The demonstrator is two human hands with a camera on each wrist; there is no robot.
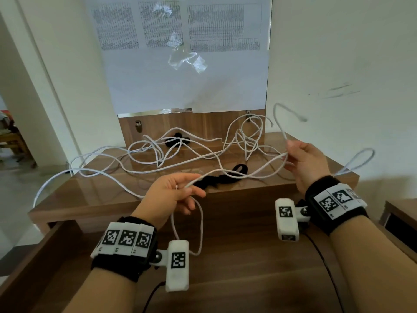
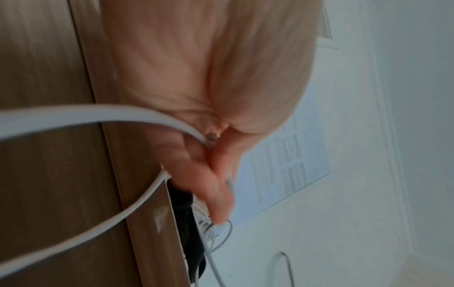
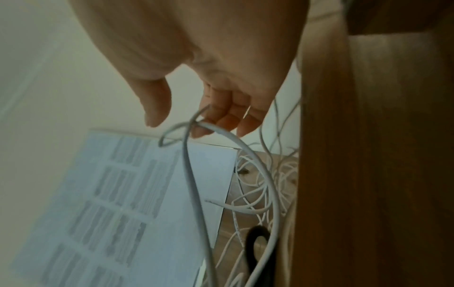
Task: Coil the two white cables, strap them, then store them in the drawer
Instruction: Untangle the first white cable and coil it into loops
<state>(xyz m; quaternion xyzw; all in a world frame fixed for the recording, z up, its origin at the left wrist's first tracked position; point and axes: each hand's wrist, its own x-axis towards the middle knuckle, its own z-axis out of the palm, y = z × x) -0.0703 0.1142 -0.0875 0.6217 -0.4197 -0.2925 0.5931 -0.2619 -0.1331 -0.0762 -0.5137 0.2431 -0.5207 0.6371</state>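
Two white cables (image 1: 158,152) lie tangled across the wooden tabletop (image 1: 101,190). A stretch of one cable runs between my hands above the table's front edge. My left hand (image 1: 191,188) pinches it, and a loop (image 1: 198,233) hangs below over the open drawer (image 1: 248,279). My right hand (image 1: 291,152) grips the cable higher up, with its free end (image 1: 302,119) curling upward. In the right wrist view the cable (image 3: 245,147) hooks over my curled fingers (image 3: 228,120). The left wrist view has the cable (image 2: 123,114) entering my fingers (image 2: 209,174). One black strap (image 1: 216,177) lies by my left hand, another (image 1: 176,141) farther back.
A paper-covered mirror panel (image 1: 187,64) stands at the table's back against the white wall. A cable loop (image 1: 361,159) sticks out past the table's right edge. Another cable part (image 1: 49,184) droops off the left edge. A second wooden unit (image 1: 401,213) sits at the right.
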